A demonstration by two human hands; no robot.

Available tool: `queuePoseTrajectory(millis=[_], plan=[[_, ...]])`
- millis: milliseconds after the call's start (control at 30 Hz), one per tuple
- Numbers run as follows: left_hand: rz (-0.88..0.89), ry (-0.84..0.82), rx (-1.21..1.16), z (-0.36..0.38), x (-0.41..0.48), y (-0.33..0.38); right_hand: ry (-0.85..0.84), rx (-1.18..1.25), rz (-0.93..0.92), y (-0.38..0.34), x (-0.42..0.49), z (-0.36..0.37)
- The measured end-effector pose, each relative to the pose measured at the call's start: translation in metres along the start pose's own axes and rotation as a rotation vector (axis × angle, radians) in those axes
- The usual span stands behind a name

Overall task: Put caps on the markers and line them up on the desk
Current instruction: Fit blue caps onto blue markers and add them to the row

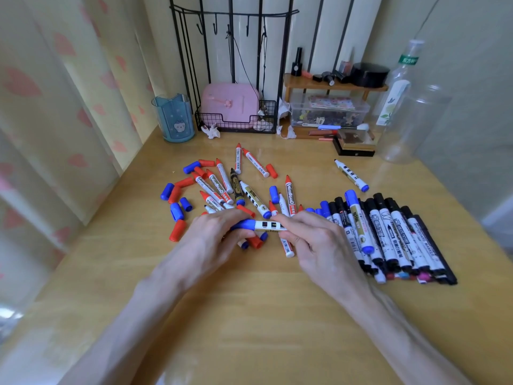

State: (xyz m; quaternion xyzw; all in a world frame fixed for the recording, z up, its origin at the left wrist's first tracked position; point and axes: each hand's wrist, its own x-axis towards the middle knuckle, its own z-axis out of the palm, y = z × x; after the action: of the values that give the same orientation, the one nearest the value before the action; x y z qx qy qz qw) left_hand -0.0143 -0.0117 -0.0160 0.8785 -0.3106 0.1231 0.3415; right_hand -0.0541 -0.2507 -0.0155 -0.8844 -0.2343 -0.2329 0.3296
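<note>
blue-capped marker [265, 225] in both hands

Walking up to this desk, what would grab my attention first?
Most likely the two hands at the centre: the left hand grips a blue cap at the end of a white marker that the right hand holds. Just behind them lies a jumble of uncapped markers and loose caps, red and blue. To the right, a tidy row of capped markers rests on the wooden desk.

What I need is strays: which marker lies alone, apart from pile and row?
The uncapped blue-ended marker, alone at far right near the clear bottle; others lie in the pile or row.
</note>
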Motion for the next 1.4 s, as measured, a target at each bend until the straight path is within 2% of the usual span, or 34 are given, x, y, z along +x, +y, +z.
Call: queuePoseTrajectory(millis=[100,333,533,700,867,1133,1300,1400], plan=[[0.015,0.004,0.020,0.001,0.000,0.002,0.033,0.001,-0.001,0.000,-0.001,0.001],[-0.008,-0.105,0.006,0.001,0.001,-0.010,-0.094,-0.166,0.047,-0.010,0.001,-0.005],[-0.013,0.044,-0.039,0.007,0.000,-0.002,0.026,-0.209,0.147,-0.030,0.000,-0.004],[-0.057,0.057,-0.014,0.007,-0.001,0.000,0.107,-0.548,0.339,-0.011,0.002,-0.015],[-0.002,-0.007,0.056,0.013,-0.003,0.003,0.016,-0.737,0.432,0.006,0.001,-0.019],[0.002,0.019,0.050,0.012,-0.002,0.004,0.025,-0.714,0.455,0.009,0.002,-0.019],[0.009,0.033,0.057,0.011,-0.003,0.003,0.104,-0.649,0.376,0.012,0.002,-0.017],[-0.001,0.034,0.051,0.009,-0.003,0.000,0.083,-0.535,0.316,0.012,0.007,-0.011]])
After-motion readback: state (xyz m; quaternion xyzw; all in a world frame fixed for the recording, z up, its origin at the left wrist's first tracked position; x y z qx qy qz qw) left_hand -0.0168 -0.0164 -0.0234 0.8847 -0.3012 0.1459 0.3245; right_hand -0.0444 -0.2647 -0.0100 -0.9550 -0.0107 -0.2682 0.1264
